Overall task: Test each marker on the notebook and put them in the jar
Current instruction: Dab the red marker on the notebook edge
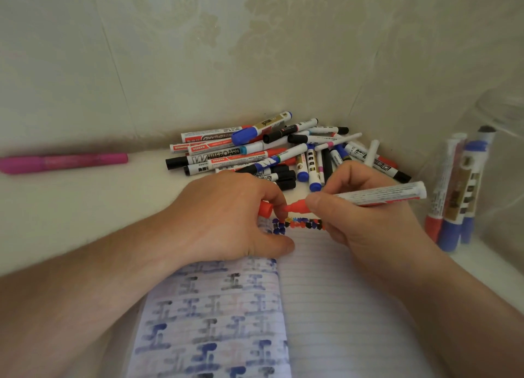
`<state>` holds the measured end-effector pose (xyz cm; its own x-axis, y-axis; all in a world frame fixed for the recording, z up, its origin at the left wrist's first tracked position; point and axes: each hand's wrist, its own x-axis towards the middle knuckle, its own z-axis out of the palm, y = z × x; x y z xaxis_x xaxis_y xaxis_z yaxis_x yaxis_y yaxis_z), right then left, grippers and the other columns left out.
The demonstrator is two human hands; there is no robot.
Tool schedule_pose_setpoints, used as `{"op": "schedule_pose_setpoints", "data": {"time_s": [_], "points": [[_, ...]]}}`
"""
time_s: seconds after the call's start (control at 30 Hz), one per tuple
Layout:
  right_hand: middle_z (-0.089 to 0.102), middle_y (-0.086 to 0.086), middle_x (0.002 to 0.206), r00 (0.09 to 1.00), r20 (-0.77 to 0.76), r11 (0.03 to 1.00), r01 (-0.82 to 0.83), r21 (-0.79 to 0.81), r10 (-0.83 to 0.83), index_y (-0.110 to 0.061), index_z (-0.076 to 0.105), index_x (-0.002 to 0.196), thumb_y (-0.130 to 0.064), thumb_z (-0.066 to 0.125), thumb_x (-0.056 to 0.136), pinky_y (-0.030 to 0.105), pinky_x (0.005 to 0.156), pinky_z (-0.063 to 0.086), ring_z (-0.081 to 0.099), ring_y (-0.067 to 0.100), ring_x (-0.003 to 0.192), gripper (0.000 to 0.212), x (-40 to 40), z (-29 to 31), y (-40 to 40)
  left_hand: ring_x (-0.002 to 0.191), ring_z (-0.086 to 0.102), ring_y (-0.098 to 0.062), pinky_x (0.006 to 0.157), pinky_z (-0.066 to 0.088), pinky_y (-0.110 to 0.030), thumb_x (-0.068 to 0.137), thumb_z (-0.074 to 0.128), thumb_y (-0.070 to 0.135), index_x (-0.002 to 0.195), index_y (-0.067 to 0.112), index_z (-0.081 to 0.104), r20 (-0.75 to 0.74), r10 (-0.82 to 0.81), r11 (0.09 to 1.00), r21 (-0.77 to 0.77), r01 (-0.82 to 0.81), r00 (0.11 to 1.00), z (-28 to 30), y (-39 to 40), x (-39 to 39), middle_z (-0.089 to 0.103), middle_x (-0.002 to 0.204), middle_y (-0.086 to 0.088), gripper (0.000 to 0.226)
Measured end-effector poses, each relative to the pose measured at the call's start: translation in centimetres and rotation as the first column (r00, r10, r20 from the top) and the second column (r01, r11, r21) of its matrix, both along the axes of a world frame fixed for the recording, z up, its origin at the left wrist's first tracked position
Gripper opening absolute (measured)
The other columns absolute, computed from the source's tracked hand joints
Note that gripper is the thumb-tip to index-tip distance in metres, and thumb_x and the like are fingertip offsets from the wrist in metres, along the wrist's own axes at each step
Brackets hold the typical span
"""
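Marker (380,194), white cylindrical barrel, red tip, gripped by right hand (365,207).

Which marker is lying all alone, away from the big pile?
The pink marker, far left on the table. It lies by itself near the wall, while the others are heaped in the corner, held, or standing in the jar.

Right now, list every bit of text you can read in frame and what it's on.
"WHITEBOARD": large print on a black-capped marker in the pile.
"MARKER": red band on a white marker just below it; the same word on a red band of another marker at the pile's left.
Upside-down whiteboard-style lettering on the rearmost marker: not reliably readable.
Print on the marker in the right hand, the jar's markers and the pink marker: too blurred.
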<state>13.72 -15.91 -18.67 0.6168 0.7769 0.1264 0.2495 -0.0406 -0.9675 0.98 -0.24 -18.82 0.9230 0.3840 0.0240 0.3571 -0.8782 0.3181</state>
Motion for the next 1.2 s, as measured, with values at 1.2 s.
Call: {"op": "schedule_pose_setpoints", "data": {"time_s": [1.2], "points": [[0.059, 0.007, 0.069, 0.979, 0.12, 0.97, 0.135, 0.204, -0.162, -0.022, 0.066, 0.104, -0.037, 0.041, 0.111, 0.021, 0.048, 0.038, 0.044, 0.008, 0.053, 0.03, 2.3, 0.4, -0.2, 0.097, 0.056, -0.012, 0.08, 0.044, -0.034, 0.107, 0.038, 0.045, 0.124, 0.027, 0.063, 0.474, -0.204, 0.976, 0.16, 0.145, 0.857, -0.8, 2.4, -1.0, 0.062, 0.105, 0.013, 0.034]]}}
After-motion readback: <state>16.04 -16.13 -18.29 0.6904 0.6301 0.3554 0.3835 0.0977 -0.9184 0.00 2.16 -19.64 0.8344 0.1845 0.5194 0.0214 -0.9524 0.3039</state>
